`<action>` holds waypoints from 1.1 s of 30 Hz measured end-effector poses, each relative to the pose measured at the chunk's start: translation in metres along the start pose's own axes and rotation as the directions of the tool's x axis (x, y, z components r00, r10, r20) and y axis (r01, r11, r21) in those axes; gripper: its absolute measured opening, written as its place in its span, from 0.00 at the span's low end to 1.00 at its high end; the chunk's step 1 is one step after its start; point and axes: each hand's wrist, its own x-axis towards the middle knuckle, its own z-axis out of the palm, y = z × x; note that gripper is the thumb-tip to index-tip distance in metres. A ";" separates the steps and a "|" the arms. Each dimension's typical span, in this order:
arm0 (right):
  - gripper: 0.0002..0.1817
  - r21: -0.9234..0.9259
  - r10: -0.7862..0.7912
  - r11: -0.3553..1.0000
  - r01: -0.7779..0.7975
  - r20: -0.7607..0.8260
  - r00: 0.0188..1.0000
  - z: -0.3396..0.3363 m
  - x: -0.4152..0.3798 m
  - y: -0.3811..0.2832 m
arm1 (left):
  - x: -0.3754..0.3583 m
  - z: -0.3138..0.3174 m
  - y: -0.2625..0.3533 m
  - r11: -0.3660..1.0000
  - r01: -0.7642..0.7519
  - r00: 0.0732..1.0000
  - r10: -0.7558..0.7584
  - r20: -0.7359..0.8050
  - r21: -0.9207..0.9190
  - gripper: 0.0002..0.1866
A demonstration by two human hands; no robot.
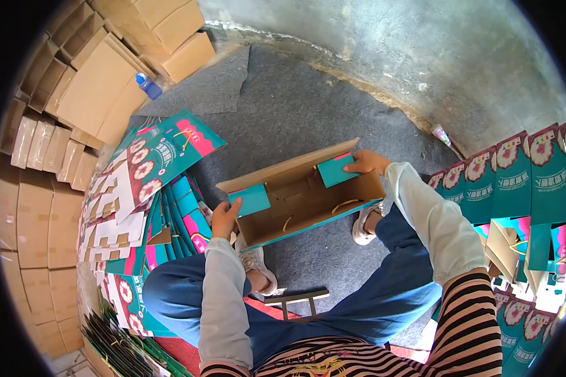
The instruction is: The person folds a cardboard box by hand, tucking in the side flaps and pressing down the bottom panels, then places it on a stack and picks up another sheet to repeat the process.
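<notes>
Between my knees, above the floor, I hold an open cardboard gift box (302,213), brown inside and teal outside. Yellow cord handles hang inside its long walls, and a long lid panel stands up along the far side. My left hand (223,220) grips the left end, its thumb on the small teal flap (251,200) folded inward there. At the other end, my right hand (368,163) is closed around the far corner, fingers over the right teal flap (335,170). Parts of both hands are hidden behind the cardboard.
Flat printed teal cartons (170,151) pile up on my left. Standing teal boxes (512,173) line the right side. Brown cartons (100,88) are stacked at the left, with a blue bottle (148,86) nearby. A concrete wall (434,56) curves behind the grey floor covering (283,94).
</notes>
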 end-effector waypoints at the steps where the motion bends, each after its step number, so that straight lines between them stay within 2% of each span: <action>1: 0.39 -0.085 0.034 0.996 -0.037 -0.039 0.999 -0.005 -0.005 -0.009 | 0.005 0.003 -0.005 0.996 -0.055 0.997 0.052 -0.048 -0.064 0.21; 2: 0.41 -0.169 0.064 0.983 -0.077 -0.080 0.995 -0.009 -0.010 -0.018 | 0.012 0.009 -0.016 0.986 -0.111 0.990 0.099 -0.100 -0.125 0.21; 3: 0.42 -0.098 0.090 0.990 -0.103 -0.124 0.988 -0.016 -0.022 -0.033 | 0.023 0.014 -0.030 0.969 -0.170 0.978 0.143 -0.154 -0.181 0.21; 5: 0.47 0.052 0.154 0.988 -0.146 -0.205 0.967 -0.026 -0.042 -0.059 | 0.044 0.007 -0.047 0.980 -0.198 0.963 0.189 -0.193 -0.024 0.24; 7: 0.47 -0.247 -0.134 0.968 0.037 -0.389 0.911 -0.023 -0.039 -0.059 | 0.032 0.006 -0.024 0.963 -0.255 0.926 0.270 -0.263 0.087 0.24; 8: 0.47 -0.401 -0.291 0.910 0.102 -0.445 0.847 -0.023 -0.038 -0.059 | 0.022 0.003 -0.011 0.959 -0.279 0.939 0.281 -0.200 0.039 0.21; 11: 0.37 -0.678 -0.332 0.733 -0.055 -0.426 0.841 -0.008 -0.045 -0.087 | 0.005 0.003 0.020 0.976 -0.217 0.976 0.217 -0.037 0.010 0.23; 12: 0.33 -0.741 -0.399 0.672 -0.025 -0.390 0.830 -0.010 -0.046 -0.088 | -0.008 0.005 0.030 0.973 -0.227 0.972 0.225 -0.062 -0.034 0.28; 14: 0.26 -0.847 -0.519 0.531 0.034 -0.294 0.802 -0.015 -0.043 -0.088 | -0.030 0.007 0.042 0.969 -0.248 0.967 0.247 -0.066 -0.013 0.29; 15: 0.25 -0.837 -0.545 0.535 0.115 -0.238 0.804 -0.014 -0.043 -0.090 | -0.037 0.006 0.043 0.967 -0.256 0.964 0.255 -0.068 -0.004 0.30; 16: 0.23 -0.822 -0.571 0.536 0.195 -0.183 0.800 -0.013 -0.042 -0.092 | -0.039 0.005 0.043 0.940 -0.341 0.940 0.341 0.013 0.022 0.28; 17: 0.22 -0.801 -0.597 0.534 0.271 -0.129 0.792 -0.012 -0.042 -0.094 | -0.042 0.005 0.040 0.918 -0.374 0.927 0.372 0.037 0.129 0.27; 19: 0.23 -0.759 -0.509 0.587 0.282 -0.075 0.858 -0.009 -0.041 -0.098 | -0.049 0.006 0.040 0.837 -0.435 0.899 0.427 0.100 0.333 0.25; 20: 0.24 -0.737 -0.463 0.615 0.281 -0.048 0.885 -0.008 -0.040 -0.099 | -0.048 0.002 0.042 0.866 -0.397 0.917 0.357 0.179 0.305 0.21; 23: 0.23 -0.679 -0.496 0.640 0.359 -0.009 0.869 -0.012 -0.044 -0.102 | -0.047 -0.005 0.042 0.937 -0.306 0.936 0.264 0.233 0.166 0.16; 26: 0.25 -0.675 -0.476 0.645 0.358 0.011 0.879 -0.015 -0.043 -0.099 | -0.042 -0.008 0.038 0.890 -0.410 0.892 0.346 0.292 0.198 0.10; 28: 0.26 -0.698 -0.439 0.631 0.339 0.038 0.897 -0.014 -0.045 -0.100 | -0.041 -0.005 0.044 0.919 -0.320 0.917 0.239 0.318 0.230 0.08; 29: 0.26 -0.708 -0.425 0.622 0.335 0.055 0.904 -0.013 -0.045 -0.102 | -0.041 -0.006 0.046 0.930 -0.271 0.928 0.183 0.324 0.250 0.07; 32: 0.30 -0.817 -0.493 0.490 0.304 0.029 0.870 -0.001 -0.038 -0.090 | -0.032 0.001 0.026 0.907 -0.412 0.908 0.399 0.126 0.093 0.09; 33: 0.32 -0.821 -0.477 0.491 0.293 0.028 0.879 0.002 -0.042 -0.090 | -0.036 0.001 0.025 0.914 -0.395 0.918 0.391 0.065 0.087 0.09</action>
